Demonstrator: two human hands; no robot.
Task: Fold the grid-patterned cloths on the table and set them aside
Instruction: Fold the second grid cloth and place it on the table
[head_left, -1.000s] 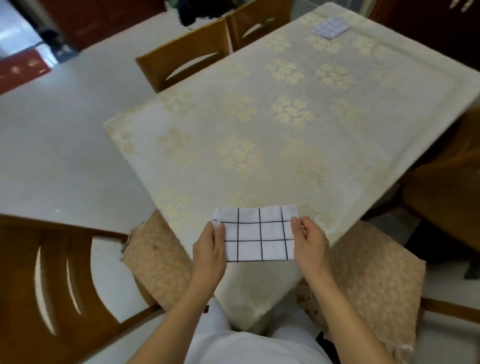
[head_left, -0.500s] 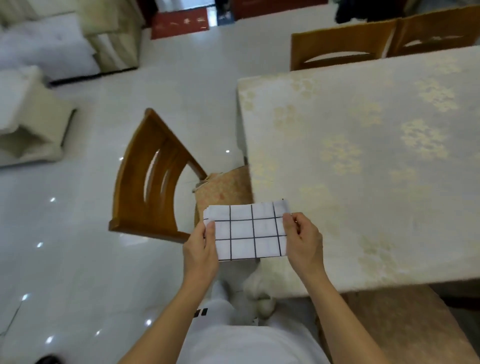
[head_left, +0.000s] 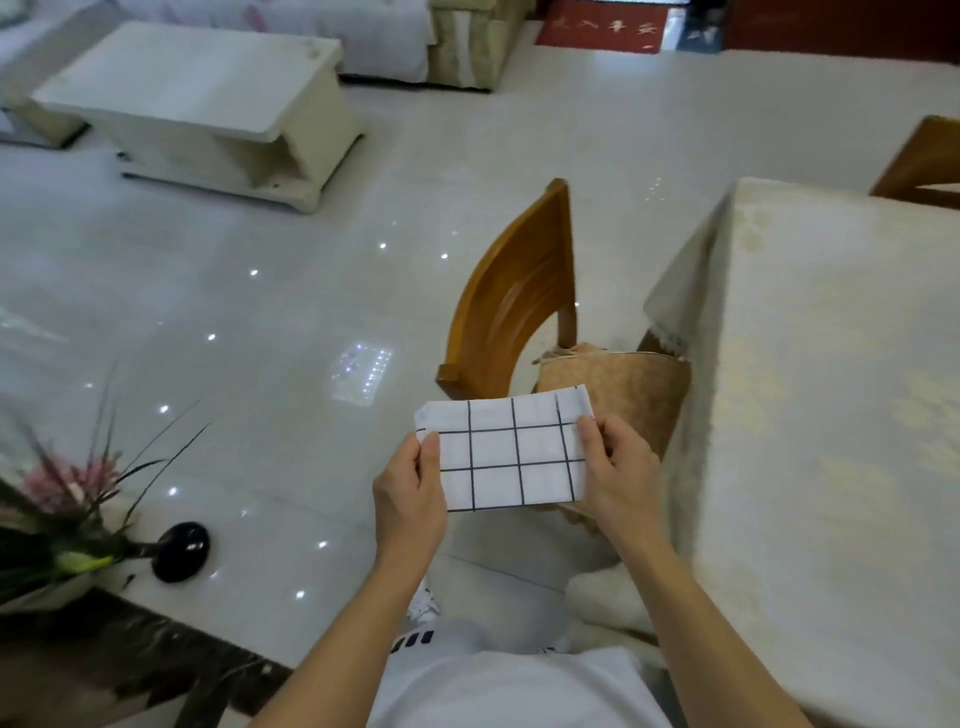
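A folded grid-patterned cloth, white with thin black lines, is held up in the lower middle of the frame, clear of the surface and in front of the person's body. The left hand has its grip closed on the cloth's left edge, thumb on the near face and fingers behind; the right hand has its grip closed on the right edge in the same way, thumb tip pressed near the upper right corner. The cloth hangs as a flat, wide rectangle, its top edge slightly tilted, higher to the right, with layered edges showing at the right side. Behind the cloth, toward the centre of the frame, stands a wooden chair with a curved back and a tan patterned seat cushion, pushed against the surface. The surface fills the right side of the frame, covered by a cream tablecloth with pale gold flower prints that drapes over its near corner. A second chair back shows at the upper right. The glossy white floor spreads over the left half, with a low white coffee table at the upper left and a red doormat at the top. At the lower left sit a flower arrangement and a dark round object; what that object is I cannot tell.
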